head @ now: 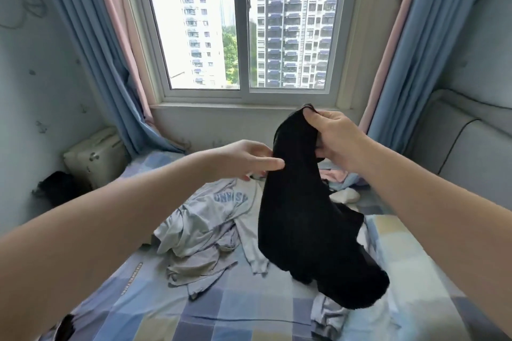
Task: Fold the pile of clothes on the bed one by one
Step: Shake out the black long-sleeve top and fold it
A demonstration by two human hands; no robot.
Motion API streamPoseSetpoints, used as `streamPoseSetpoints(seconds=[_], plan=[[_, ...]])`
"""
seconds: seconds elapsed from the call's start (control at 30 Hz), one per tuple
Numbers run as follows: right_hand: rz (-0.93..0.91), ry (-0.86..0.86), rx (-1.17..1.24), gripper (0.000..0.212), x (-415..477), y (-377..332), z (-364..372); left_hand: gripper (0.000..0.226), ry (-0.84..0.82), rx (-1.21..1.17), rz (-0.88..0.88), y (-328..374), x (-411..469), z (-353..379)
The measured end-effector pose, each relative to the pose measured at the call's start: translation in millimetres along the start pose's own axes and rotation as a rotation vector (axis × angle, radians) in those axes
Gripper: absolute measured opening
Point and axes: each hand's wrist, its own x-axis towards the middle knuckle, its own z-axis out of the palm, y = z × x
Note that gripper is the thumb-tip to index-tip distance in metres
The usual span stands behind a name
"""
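I have the right hand raised in front of the window, its fingers clenched round the top of a black garment; the cloth is bunched in that grip and hangs down in one long dark fold, its lower end resting on the bed just right of the pile of clothes. I judge the height is on purpose; lifting the piece lets its own weight pull it free of the heap and show me which end is which.

The left hand is stretched toward the garment's left edge, a little below the right; its fingers are nearly straight, with the tips against the cloth; I cannot tell whether thumb and forefinger have pinched the edge or only touch it. My guess is that this hand is after a second corner or hem, so the piece can be spread between both hands before any fold.

The pile lies crumpled in the middle of the checked bedsheet; a pale shirt with blue lettering sits uppermost, greyish pieces below it, and a few pink and white items lie behind the black garment, partly hidden. I see nothing folded or stacked on the bed, so I take the task as barely begun; this black piece is only lifted and not yet laid flat. The risk I see is its trailing end dragging other clothes along when it is spread.
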Motion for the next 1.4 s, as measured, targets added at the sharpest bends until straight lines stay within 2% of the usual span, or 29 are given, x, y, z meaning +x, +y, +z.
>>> streamPoseSetpoints(seconds=[0.07, 0.17, 0.3, 0.4, 0.63, 0.7, 0.8, 0.87, 0.93, 0.97, 1.0, 1.03, 1.1, 1.13, 1.17, 1.27, 1.33, 1.4], plan=[[-0.026, 0.012, 0.016, 0.026, 1.6, -18.6, 3.0, 0.038, -0.018, -0.066, 0.053, 6.2, 9.0, 15.9], [-0.061, 0.076, 0.036, 0.026, 6.1, -38.3, -0.1, 0.026, 0.186, -0.032, 0.136, 8.9, 17.7, 13.6], [-0.049, 0.169, 0.087, 0.027, 14.6, -41.8, -14.4, 0.014, 0.272, 0.025, 0.166, 15.1, 9.4, -20.4], [0.004, 0.186, 0.084, 0.026, 18.4, -36.4, -13.7, 0.034, 0.350, 0.179, 0.173, 27.6, -5.2, -45.5], [0.141, 0.181, -0.040, 0.023, 39.4, -28.9, 18.3, 0.050, 0.417, 0.295, 0.156, 44.7, -39.4, -97.0], [0.082, 0.225, -0.168, 0.019, 44.5, -29.3, 30.9, 0.052, 0.437, 0.271, 0.124, 46.0, -51.5, -109.4], [-0.190, 0.330, -0.362, 0.039, 32.5, -29.8, 65.7, 0.049, 0.572, 0.073, 0.070, 40.0, -57.9, -128.2], [-0.282, 0.131, -0.287, 0.060, 9.0, -24.4, 102.6, 0.042, 0.634, -0.137, 0.043, 36.0, -56.0, -137.3], [-0.205, -0.083, -0.240, 0.086, -9.9, -10.8, 140.8, 0.037, 0.656, -0.345, 0.006, 35.5, -51.7, -143.0], [-0.139, -0.135, -0.251, 0.089, -14.6, -2.8, 157.4, 0.039, 0.659, -0.433, -0.021, 34.5, -48.5, -146.3], [-0.086, -0.149, -0.271, 0.082, -16.1, 4.1, 170.2, 0.041, 0.658, -0.488, -0.049, 32.3, -47.7, -149.5], [-0.061, -0.140, -0.291, 0.066, -12.5, 10.7, 178.8, 0.041, 0.653, -0.515, -0.063, 28.3, -47.1, -153.5], [-0.088, -0.096, -0.357, 0.029, -1.4, 11.8, 183.6, 0.040, 0.626, -0.518, -0.097, 9.4, -50.9, -166.3], [-0.099, -0.082, -0.397, 0.020, 2.9, 7.5, 183.5, 0.043, 0.626, -0.504, -0.136, -3.5, -55.0, -174.5], [-0.109, -0.067, -0.435, 0.022, 5.9, 0.5, 182.7, 0.045, 0.644, -0.487, -0.182, -18.4, -57.9, -182.9], [-0.153, -0.022, -0.495, 0.030, 9.4, -26.4, 187.0, 0.032, 0.685, -0.497, -0.258, -54.8, -73.1, -193.6], [-0.132, 0.023, -0.432, 0.029, 15.3, -43.5, 196.1, 0.029, 0.659, -0.566, -0.203, -70.3, -84.4, -192.3], [-0.082, 0.091, -0.327, 0.027, 23.6, -55.6, 207.0, 0.045, 0.503, -0.572, -0.088, -83.9, -99.6, -185.8]])
